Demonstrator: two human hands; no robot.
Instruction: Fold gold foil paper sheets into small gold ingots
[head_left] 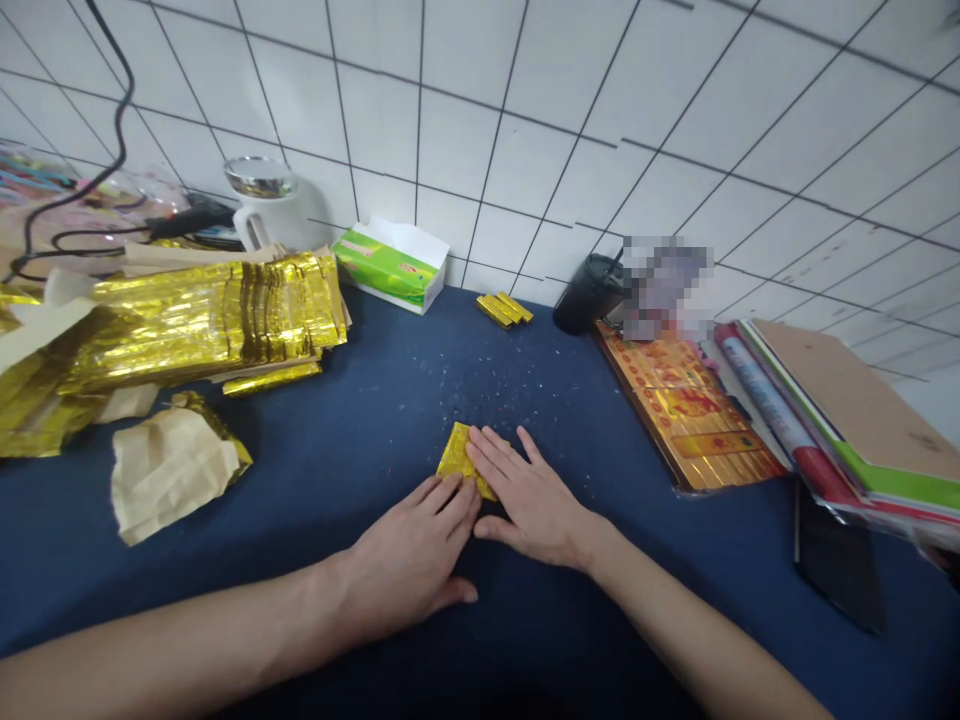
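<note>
A small folded piece of gold foil paper (454, 452) lies flat on the dark blue table (360, 640), partly hidden under my fingers. My left hand (416, 550) presses its fingertips on the near edge, with the thumb stretched out to the side. From the right, my right hand (529, 495) lies flat over the paper, its fingers extended. Neither hand grips the paper. Farther back, near the wall, sit several narrow folded gold strips (505, 310).
A pile of gold foil sheets (202, 320) and a crumpled piece of paper (172, 465) lie left. Behind stand a tissue pack (394, 265), a white mug (274, 215) and a black cup (589, 295). Orange-gold packets (690, 410), folders (862, 400) and a dark phone (836, 555) lie right.
</note>
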